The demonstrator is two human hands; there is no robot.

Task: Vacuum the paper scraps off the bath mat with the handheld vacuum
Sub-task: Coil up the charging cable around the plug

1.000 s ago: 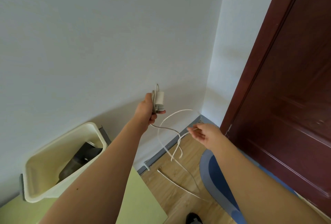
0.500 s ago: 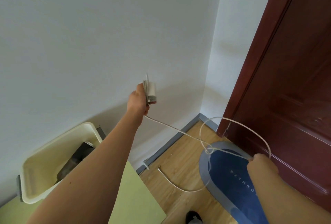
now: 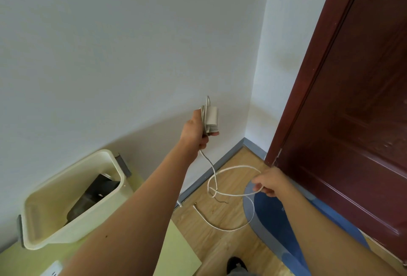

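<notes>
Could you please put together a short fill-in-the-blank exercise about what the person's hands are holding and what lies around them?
1. The left hand grips an adapter whose colour is ____.
2. The right hand pinches the adapter's cord, which loops over the ____ floor.
3. The bath mat by the door is mainly ____.
4. The dark object lies ____ the cream bin.

Missing words: white; wooden; blue; inside.

I see soft, even light, a broad diagonal shadow across the lower wall [image 3: 154,141], and wide-angle distortion bowing the door [image 3: 352,99] at the edge
</notes>
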